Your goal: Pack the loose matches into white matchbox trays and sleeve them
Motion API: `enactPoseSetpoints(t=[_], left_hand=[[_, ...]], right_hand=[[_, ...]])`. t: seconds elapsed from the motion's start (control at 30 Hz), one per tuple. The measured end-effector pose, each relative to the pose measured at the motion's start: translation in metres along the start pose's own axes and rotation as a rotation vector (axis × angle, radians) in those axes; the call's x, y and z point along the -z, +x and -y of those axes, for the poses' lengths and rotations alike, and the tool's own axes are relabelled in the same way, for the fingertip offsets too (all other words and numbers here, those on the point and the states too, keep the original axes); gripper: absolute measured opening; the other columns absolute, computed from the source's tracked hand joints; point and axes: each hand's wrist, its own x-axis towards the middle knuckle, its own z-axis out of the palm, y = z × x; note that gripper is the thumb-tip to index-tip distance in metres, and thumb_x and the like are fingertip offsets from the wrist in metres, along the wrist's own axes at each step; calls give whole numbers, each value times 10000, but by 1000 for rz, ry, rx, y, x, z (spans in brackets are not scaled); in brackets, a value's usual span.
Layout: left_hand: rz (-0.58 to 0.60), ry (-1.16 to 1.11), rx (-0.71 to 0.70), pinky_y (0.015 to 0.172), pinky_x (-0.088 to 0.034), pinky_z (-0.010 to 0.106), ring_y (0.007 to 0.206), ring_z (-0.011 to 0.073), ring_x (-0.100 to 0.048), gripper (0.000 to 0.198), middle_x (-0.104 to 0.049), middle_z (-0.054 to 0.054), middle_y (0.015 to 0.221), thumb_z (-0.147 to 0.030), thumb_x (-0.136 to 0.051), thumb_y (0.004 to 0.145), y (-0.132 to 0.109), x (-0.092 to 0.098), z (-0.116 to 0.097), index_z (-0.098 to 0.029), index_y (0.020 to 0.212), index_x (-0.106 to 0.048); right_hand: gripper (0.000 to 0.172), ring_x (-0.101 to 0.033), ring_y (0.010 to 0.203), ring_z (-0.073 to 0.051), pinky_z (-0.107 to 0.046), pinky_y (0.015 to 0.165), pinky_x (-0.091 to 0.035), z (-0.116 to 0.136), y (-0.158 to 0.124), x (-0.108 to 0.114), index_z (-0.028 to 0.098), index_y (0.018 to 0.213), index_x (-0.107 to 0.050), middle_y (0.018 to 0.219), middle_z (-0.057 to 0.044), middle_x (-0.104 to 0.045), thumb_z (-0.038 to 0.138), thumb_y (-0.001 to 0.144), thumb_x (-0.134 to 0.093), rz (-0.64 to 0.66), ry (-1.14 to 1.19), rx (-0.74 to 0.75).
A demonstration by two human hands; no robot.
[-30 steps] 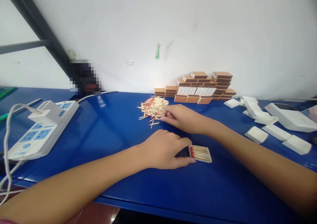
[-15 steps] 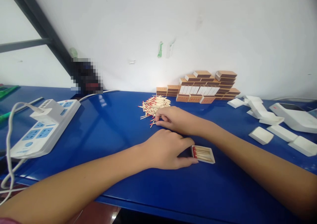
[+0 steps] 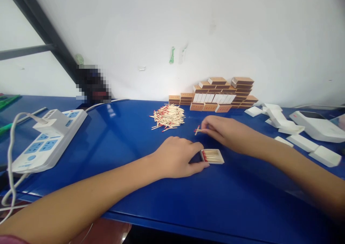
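Note:
A small white matchbox tray (image 3: 221, 161) lies on the blue table, partly filled with red-tipped matches (image 3: 212, 154) side by side. My left hand (image 3: 179, 157) grips the tray's left end between thumb and forefinger. Above and behind the tray, my right hand (image 3: 219, 130) pinches a couple of matches (image 3: 198, 130), whose red heads stick out to the left. Left of that hand is a loose heap of matches (image 3: 169, 116) on the table, heads pointing in many directions.
Stacked matchboxes (image 3: 217, 89) stand against the wall at the back. Several white box pieces (image 3: 288, 127) and a white device (image 3: 319, 125) lie on the right. On the left is a power strip (image 3: 51, 139) with a white cable (image 3: 12, 147). The table's front edge (image 3: 161, 225) runs below my arms.
My right hand has left the match heap and moved right with a couple of matches in its fingers. My left hand and the tray have shifted slightly left and up in view.

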Motion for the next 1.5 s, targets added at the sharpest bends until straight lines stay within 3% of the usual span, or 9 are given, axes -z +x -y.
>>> enactPoseSetpoints(t=[0.13, 0.27, 0.6, 0.97, 1.2, 1.37, 1.5], left_hand=[[-75, -69, 93, 564, -366, 272, 626, 167, -637, 376, -695, 4, 717, -530, -646, 939, 4, 3, 6, -232, 1146, -743], [-107, -79, 151, 553, -319, 264, 559, 137, -573, 346, -636, -23, 636, -497, -658, 934, 8, 4, 13, -237, 1140, -754], [-77, -67, 113, 543, -326, 267, 554, 139, -572, 361, -612, -28, 621, -502, -655, 944, 8, 4, 13, -224, 1157, -743], [-71, -36, 88, 546, -341, 264, 570, 151, -593, 356, -604, -26, 619, -502, -642, 953, 8, 3, 12, -217, 1145, -732], [-63, -22, 79, 536, -324, 265, 562, 150, -574, 308, -615, -21, 631, -497, -622, 962, 7, 4, 12, -213, 1033, -716], [-74, -6, 73, 523, -321, 270, 538, 144, -558, 341, -604, -14, 619, -516, -598, 968, 8, 3, 12, -191, 905, -680], [-66, -4, 72, 536, -326, 267, 556, 143, -563, 306, -625, -13, 649, -493, -608, 965, 8, 4, 11, -197, 934, -679]], right_hand=[[325, -650, 817, -206, -331, 708, -469, -17, -29, 11, 236, 993, -620, 959, -64, -734, 512, 1047, -457, -4, 53, -91], [322, -587, 668, -181, -304, 610, -408, -7, -37, 10, 250, 1005, -646, 754, -13, -660, 518, 1043, -471, 32, 62, -102], [218, -642, 751, -200, -319, 661, -443, 9, -40, -7, 253, 1002, -625, 910, -48, -711, 414, 1045, -485, 32, 59, -45], [182, -620, 754, -167, -294, 661, -434, 17, -37, -5, 257, 1012, -671, 899, -25, -669, 374, 1044, -536, -10, 92, 44], [282, -608, 746, -162, -308, 676, -436, 24, -35, -11, 255, 1052, -707, 970, -46, -611, 330, 1083, -437, 30, 55, 159], [222, -593, 740, -162, -305, 659, -417, 24, -31, -14, 243, 1007, -654, 981, -45, -623, 281, 1071, -445, 27, 44, 167], [160, -578, 724, -168, -303, 639, -406, 27, -30, -16, 231, 941, -567, 933, -38, -628, 298, 1052, -473, 37, 25, 133]])
